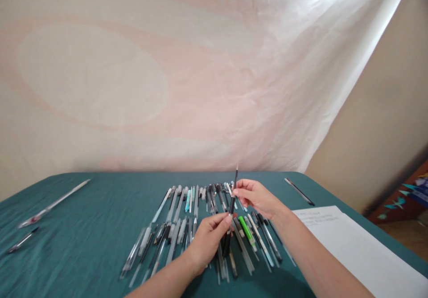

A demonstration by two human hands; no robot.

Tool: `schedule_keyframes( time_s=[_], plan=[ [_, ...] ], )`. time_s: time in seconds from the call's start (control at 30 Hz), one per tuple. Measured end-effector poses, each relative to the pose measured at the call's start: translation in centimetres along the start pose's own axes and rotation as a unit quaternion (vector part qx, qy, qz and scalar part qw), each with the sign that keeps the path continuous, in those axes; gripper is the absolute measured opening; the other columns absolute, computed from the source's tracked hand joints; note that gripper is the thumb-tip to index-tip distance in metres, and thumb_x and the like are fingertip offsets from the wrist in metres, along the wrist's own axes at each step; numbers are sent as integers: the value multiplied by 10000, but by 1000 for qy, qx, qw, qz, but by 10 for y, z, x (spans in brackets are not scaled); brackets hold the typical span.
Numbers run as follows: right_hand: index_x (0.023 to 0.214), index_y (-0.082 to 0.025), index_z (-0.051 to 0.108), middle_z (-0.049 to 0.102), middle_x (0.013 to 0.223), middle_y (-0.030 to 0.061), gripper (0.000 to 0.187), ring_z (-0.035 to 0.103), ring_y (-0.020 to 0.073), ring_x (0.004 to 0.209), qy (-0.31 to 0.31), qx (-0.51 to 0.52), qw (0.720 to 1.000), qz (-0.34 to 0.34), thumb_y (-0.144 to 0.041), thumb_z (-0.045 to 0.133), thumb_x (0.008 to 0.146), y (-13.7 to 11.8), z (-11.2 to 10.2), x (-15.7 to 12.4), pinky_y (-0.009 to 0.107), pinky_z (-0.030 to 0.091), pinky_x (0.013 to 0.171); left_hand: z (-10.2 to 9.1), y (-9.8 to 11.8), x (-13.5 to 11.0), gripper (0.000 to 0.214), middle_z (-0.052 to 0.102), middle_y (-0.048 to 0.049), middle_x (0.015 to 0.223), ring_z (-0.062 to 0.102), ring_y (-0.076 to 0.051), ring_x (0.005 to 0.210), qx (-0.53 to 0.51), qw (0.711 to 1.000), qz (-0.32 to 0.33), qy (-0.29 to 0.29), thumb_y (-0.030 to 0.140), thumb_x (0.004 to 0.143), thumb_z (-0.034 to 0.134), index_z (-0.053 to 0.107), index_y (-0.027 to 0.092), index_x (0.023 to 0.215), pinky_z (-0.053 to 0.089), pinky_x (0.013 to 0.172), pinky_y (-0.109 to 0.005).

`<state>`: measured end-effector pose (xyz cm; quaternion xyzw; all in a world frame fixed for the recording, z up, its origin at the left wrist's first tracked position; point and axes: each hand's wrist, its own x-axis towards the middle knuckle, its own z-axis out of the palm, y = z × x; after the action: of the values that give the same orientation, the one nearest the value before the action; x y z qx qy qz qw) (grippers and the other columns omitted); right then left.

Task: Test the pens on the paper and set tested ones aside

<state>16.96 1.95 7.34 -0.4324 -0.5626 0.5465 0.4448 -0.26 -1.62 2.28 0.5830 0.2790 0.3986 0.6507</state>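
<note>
A slim black pen (232, 205) stands nearly upright between my hands, its thin pale tip pointing up. My left hand (211, 239) pinches the lower part of its barrel between thumb and fingers. Higher up, the fingertips of my right hand (257, 196) are closed on the pen's narrower upper section. Whether that section is separate from the barrel, I cannot tell. Below my hands lie many loose pens and clear tubes in two rough rows, among them a bright green pen (246, 231) to the right of my left hand. My left hand and forearm hide some of the front row.
Dark green cloth covers the table (100, 226). White paper (354, 244) with faint writing lies at the right, a single pen (299, 191) beyond it. On the left are a long clear tube-like item (55, 206) and a short dark pen (24, 240). A pale curtain (200, 88) hangs behind.
</note>
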Motion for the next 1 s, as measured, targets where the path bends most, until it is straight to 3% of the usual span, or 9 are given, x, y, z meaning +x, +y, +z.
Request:
schedule_keyframes(
  time_s=[0.1,0.2,0.3,0.4,0.57,0.77,1.0],
  plan=[
    [793,-140,594,540,551,-40,267,430,57,448,-45,-31,998,10,-388,651,713,-1,-8,-1,189,354,459,-1,-2,1,321,570,2,733,486,-148,699,-8,1000,-4,3,417,853,482,648,149,794,373,689,-250],
    [943,-142,591,618,784,28,325,484,66,503,-7,-119,993,-26,-427,537,797,3,-25,4,202,398,486,-3,-6,2,322,564,5,709,483,-141,683,-8,1000,-15,24,424,842,500,657,143,844,370,683,-249],
    [1008,-149,576,622,799,38,319,541,103,552,83,-329,938,-72,-386,428,853,19,-48,15,227,437,522,-4,-11,4,330,568,6,703,480,-138,692,-4,999,-18,40,422,830,526,663,136,922,361,698,-250],
    [963,-140,618,622,813,64,251,578,154,671,115,-429,892,-82,-266,446,830,43,-66,26,278,453,650,-4,-12,4,347,573,7,707,481,-138,697,-8,999,-19,38,425,829,528,657,140,979,356,701,-251],
    [1056,-217,627,579,979,71,365,540,177,892,81,-507,853,-95,-80,442,773,77,-74,36,277,380,831,-4,-9,3,346,566,4,702,475,-140,696,3,999,-13,37,433,828,524,672,130,905,351,691,-249],
    [1101,-260,607,548,910,40,399,508,161,860,44,-566,818,-92,-82,432,790,91,-75,39,222,362,785,-4,-10,4,344,565,5,704,475,-138,696,2,999,-16,38,430,829,523,668,133,923,354,701,-251],
    [1000,-239,641,545,904,26,278,493,154,849,39,-606,789,-90,-140,464,810,91,-76,37,205,348,752,-4,-10,3,354,600,-11,745,508,-162,763,16,999,-12,37,436,833,508,659,135,724,364,727,-260]
  ],
)
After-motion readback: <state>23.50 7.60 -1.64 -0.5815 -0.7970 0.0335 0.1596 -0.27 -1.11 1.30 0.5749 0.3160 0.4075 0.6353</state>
